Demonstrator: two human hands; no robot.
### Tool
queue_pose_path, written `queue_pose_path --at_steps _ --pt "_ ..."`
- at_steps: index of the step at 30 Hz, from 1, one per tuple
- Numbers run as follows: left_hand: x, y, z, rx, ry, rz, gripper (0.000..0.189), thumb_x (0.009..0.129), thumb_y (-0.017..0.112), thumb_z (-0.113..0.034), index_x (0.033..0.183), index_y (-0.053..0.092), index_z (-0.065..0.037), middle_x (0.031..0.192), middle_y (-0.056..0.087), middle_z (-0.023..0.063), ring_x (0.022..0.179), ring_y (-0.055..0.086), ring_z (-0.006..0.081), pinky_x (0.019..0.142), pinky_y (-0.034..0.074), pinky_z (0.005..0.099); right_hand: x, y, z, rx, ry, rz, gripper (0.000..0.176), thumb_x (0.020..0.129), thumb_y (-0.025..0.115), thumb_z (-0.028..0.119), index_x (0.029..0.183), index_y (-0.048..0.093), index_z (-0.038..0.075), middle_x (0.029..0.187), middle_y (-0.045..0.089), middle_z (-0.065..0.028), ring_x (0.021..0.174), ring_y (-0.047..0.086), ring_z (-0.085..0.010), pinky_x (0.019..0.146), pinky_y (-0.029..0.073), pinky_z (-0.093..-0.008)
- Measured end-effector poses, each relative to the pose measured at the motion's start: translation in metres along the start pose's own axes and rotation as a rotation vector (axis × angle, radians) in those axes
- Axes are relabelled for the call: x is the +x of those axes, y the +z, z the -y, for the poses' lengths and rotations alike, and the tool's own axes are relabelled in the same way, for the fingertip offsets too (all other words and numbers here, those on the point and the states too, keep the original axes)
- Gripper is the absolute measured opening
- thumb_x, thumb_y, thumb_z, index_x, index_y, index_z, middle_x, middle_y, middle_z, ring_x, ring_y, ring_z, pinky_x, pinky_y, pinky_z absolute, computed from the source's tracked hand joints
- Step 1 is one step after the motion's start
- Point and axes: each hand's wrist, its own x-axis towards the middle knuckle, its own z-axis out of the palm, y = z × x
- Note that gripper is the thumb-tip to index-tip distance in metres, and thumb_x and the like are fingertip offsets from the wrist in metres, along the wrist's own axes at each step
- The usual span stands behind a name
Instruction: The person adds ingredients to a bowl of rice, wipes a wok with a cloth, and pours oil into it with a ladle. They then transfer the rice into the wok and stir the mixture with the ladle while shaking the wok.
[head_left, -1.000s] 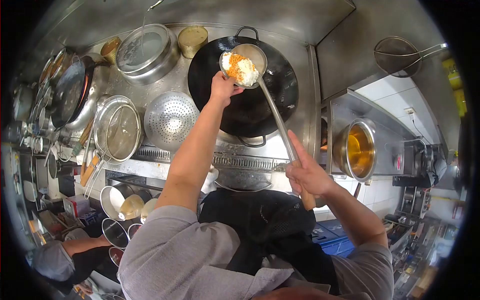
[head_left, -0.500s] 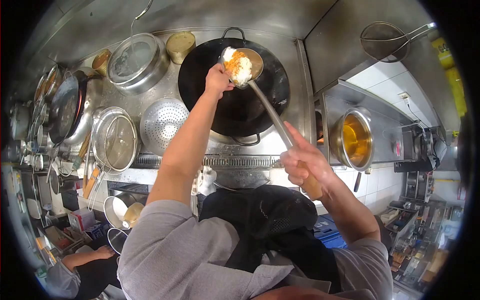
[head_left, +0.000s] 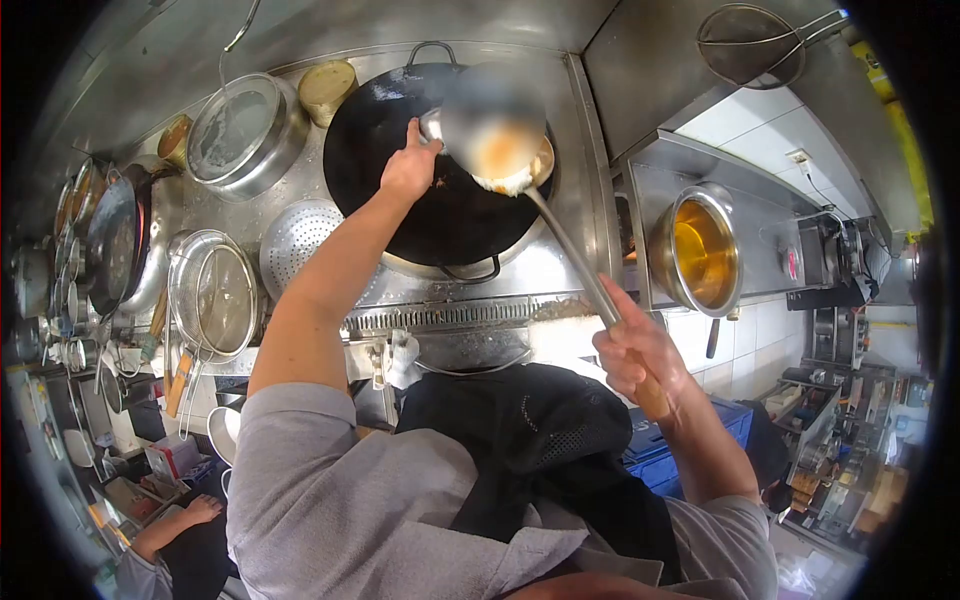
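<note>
My right hand (head_left: 636, 352) is wrapped round the wooden grip of a long-handled ladle (head_left: 575, 242), whose head is over the black wok (head_left: 440, 225). White and orange food (head_left: 505, 160) fills the ladle head, partly hidden by a blurred patch. Also over the wok, my left hand (head_left: 410, 168) grips a small silvery bowl (head_left: 432, 126) by its side, index finger extended along it. The bowl is tipped beside the ladle, and its inside is mostly out of sight.
A perforated strainer (head_left: 297, 240) and a lidded pot (head_left: 240, 130) stand left of the wok, near a tin (head_left: 327, 90). To the right is a metal bowl of yellow oil (head_left: 700, 250). Another person's arm (head_left: 180, 525) shows at lower left.
The white and orange food has gone from beside my left hand into the ladle head. My left hand has drawn left with the small bowl; the ladle has shifted right.
</note>
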Motion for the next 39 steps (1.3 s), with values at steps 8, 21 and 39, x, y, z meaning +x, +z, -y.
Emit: queue_pose_path --at_steps 8,21,39 --pt "0.019 -0.009 0.038 -0.156 -0.061 -0.274 0.027 0.080 0.058 -0.011 0.107 0.059 -0.006 0.125 0.051 0.0305 0.109 0.056 0.0442 0.091 0.048 0.0490 -0.009 -0.033 -0.013 -0.158 0.038 -0.018 0.078 0.090 0.050 0.003 0.152 0.010 0.027 0.067 0.046 -0.0055 0.041 0.041 -0.0107 0.039 0.035 -0.0251" --pt "-0.120 -0.134 0.051 -1.139 -0.236 -0.288 0.018 0.090 0.059 -0.005 0.076 0.049 -0.001 0.082 0.058 0.0069 0.073 0.062 0.0117 0.066 0.057 0.0259 0.100 -0.077 -0.018 -1.840 -0.083 -0.312 0.081 0.084 0.042 0.004 0.151 0.003 0.028 0.073 0.061 -0.0276 0.073 0.060 -0.0459 0.072 0.046 -0.0533" --pt "-0.207 -0.138 0.069 -1.479 -0.310 -0.457 0.011 0.090 0.057 -0.003 0.082 0.050 -0.003 0.087 0.060 0.0090 0.074 0.065 0.0180 0.075 0.060 0.0352 0.116 -0.059 -0.034 -1.949 -0.393 -0.497 0.078 0.087 0.050 0.006 0.150 0.013 0.034 0.081 0.063 -0.0276 0.073 0.063 -0.0442 0.070 0.047 -0.0508"
